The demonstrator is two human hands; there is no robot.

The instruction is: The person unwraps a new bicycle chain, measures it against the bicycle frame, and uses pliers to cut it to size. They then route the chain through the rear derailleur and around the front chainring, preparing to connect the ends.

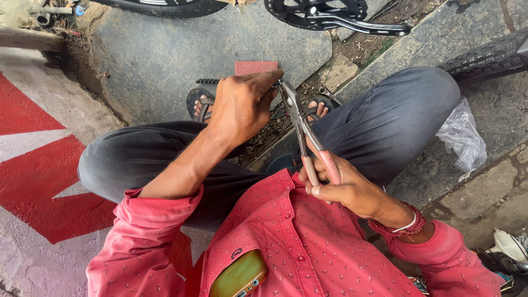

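Pliers at work over your knees, both hands busy.

Your left hand [242, 104] is clenched around something small that its knuckles hide, right at the steel nose of the pliers [302, 132]. Behind its fingers lies a ribbed red block [256, 67] on the rough grey stone floor [165, 55]. Your right hand [346, 190] grips the pliers' smooth pink-sleeved handles, squeezed nearly together above your lap. Further right, a crumpled clear plastic bag [462, 135] sits beside a knobbly black tyre [489, 58].
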